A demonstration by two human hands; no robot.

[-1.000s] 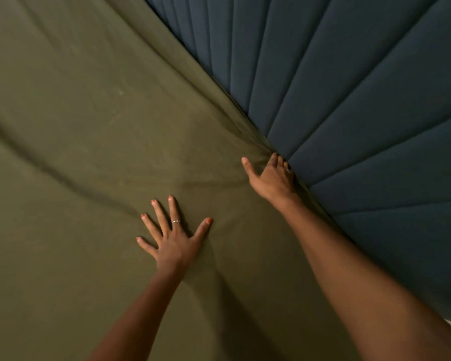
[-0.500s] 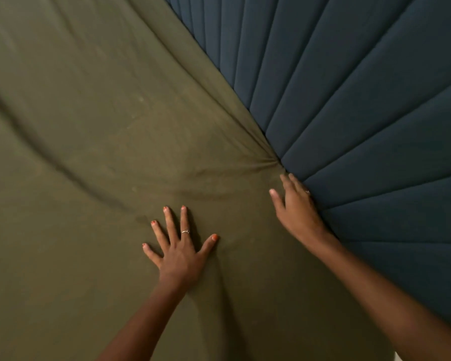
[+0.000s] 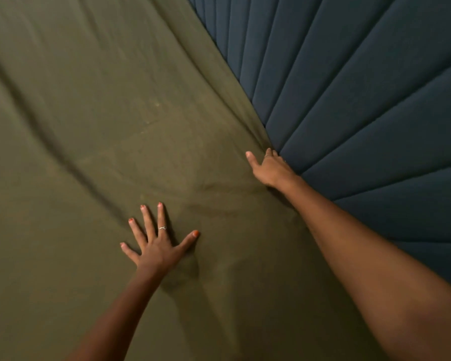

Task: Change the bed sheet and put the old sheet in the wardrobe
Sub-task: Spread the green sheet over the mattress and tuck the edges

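An olive-green bed sheet (image 3: 94, 121) covers the mattress and fills the left and middle of the view. My left hand (image 3: 158, 246) lies flat on it with fingers spread, pressing the cloth down. My right hand (image 3: 271, 169) is at the seam where the sheet meets the dark blue padded headboard (image 3: 370, 113). Its fingertips are pushed down into the gap and hidden there; the thumb points out over the sheet. Creases fan out from that spot.
The headboard's vertical padded panels stand along the whole right side. A long fold runs diagonally across the sheet (image 3: 63, 157) at the left. Nothing else lies on the bed in view.
My right hand has gone back up along the headboard seam and pushed in again, after sliding toward me. My left hand stays pressed flat in about the same spot.
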